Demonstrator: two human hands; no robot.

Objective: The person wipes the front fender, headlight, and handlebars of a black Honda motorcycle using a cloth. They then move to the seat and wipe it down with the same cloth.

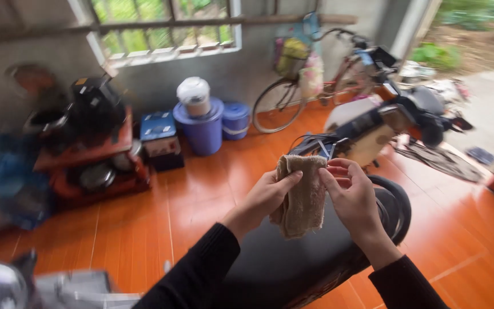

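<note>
Two hands hold a beige cloth (302, 194) up over a black scooter seat (293, 263). The left hand (264, 197) grips the cloth's left edge, thumb across the top. The right hand (353, 197) pinches the upper right corner with its fingertips. The floor (201, 189) is glossy orange tile. Against the grey wall stand blue tubs (204, 129), a red shelf (95, 160) and a bicycle (315, 80), beneath a barred window (161, 26). Daylight enters at the right.

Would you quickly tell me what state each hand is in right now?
Left hand: closed on the left edge of the beige folded terry cloth.
Right hand: pinching the same cloth's upper right edge.
</note>
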